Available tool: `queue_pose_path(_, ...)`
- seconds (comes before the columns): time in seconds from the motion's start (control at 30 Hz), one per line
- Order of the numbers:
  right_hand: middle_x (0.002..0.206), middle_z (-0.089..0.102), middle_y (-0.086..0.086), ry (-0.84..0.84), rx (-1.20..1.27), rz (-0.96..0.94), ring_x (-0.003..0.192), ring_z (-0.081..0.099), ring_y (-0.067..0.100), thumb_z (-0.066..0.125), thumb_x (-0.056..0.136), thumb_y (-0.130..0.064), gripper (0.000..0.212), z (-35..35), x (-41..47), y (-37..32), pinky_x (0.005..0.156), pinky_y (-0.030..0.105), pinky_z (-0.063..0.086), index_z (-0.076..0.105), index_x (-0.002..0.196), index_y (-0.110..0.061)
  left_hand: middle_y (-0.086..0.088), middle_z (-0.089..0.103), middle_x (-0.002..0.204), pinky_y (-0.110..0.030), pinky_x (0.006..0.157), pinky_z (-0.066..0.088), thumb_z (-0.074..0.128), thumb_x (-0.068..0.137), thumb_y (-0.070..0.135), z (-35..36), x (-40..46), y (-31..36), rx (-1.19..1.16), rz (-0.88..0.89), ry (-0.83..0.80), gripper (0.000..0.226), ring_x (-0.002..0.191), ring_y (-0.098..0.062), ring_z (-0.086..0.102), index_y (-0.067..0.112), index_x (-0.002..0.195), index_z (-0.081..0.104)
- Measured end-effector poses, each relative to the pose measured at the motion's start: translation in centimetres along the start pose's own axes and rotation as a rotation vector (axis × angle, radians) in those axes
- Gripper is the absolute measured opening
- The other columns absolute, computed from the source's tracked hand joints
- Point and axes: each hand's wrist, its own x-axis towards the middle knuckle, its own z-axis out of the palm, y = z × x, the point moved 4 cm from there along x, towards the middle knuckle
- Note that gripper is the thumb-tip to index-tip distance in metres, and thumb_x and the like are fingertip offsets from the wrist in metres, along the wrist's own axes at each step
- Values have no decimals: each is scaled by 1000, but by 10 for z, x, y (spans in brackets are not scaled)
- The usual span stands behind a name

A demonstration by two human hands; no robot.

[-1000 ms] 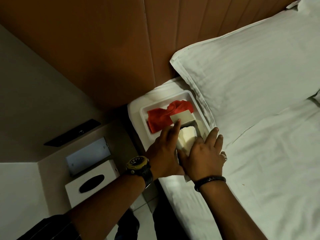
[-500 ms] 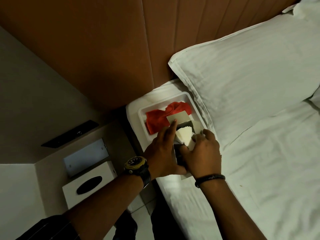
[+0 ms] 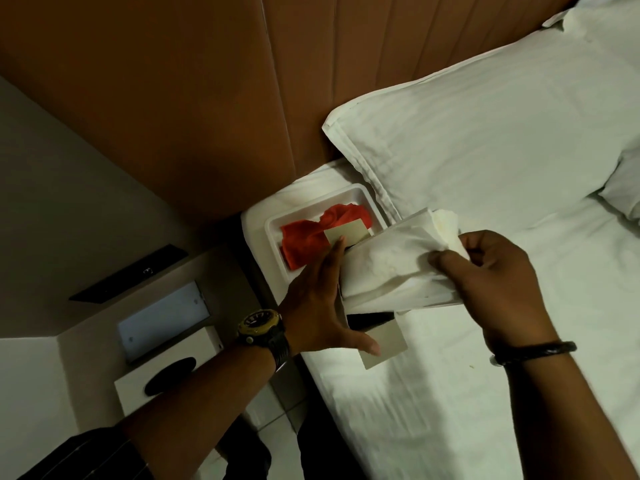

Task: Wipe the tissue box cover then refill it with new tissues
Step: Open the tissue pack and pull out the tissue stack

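My right hand (image 3: 498, 282) grips a thick wad of white tissues (image 3: 391, 265), lifted partly out of a dark cardboard tissue pack (image 3: 374, 320) with open beige flaps that lies on the bed. My left hand (image 3: 318, 303) rests flat against the pack's left side with fingers extended, holding it steady. A red cloth (image 3: 311, 237) lies in a white tray (image 3: 363, 194) at the bed's corner. The white tissue box cover (image 3: 166, 368), with a dark oval slot, stands on the bedside table at lower left.
A white pillow (image 3: 485, 140) lies beyond the tray against the brown headboard (image 3: 242, 98). White bed sheets (image 3: 450, 393) spread under my hands. A white panel (image 3: 162, 317) and a dark flat object (image 3: 128, 275) sit on the bedside table.
My right hand has pulled the wad of tissues up and to the right out of the pack. My left hand stayed pressed against the pack's side.
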Motion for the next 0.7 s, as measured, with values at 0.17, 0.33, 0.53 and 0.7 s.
queue_pose_path(0.17,72,68,3,24,82,48,66,63,20,74,60,-34,24,-22,3,5,65,40,52,66,75,-18,23,-15,153,-49,113,7,74,37,81,-3,3,-10,167,147,-79,156,142,-19,-10,38,141,-33)
queue_pose_path(0.33,74,71,10,91,207,-19,65,65,24,77,57,-36,33,-48,-1,-4,66,40,51,70,83,-16,1,5,159,-57,111,33,78,37,76,-1,11,-11,54,37,61,148,146,-32,12,39,146,-16)
queue_pose_path(0.53,87,66,12,223,247,-128,79,64,29,71,69,-41,32,-99,9,-15,81,40,55,66,92,-19,-10,26,150,-50,101,46,69,44,78,6,6,2,53,87,369,125,136,-33,32,23,145,19)
queue_pose_path(0.7,95,62,-8,258,210,-134,84,61,-3,60,73,-53,65,-124,15,11,82,15,47,58,116,-6,-7,30,143,-34,92,47,74,48,64,10,-2,5,52,175,509,104,127,-29,37,25,136,34)
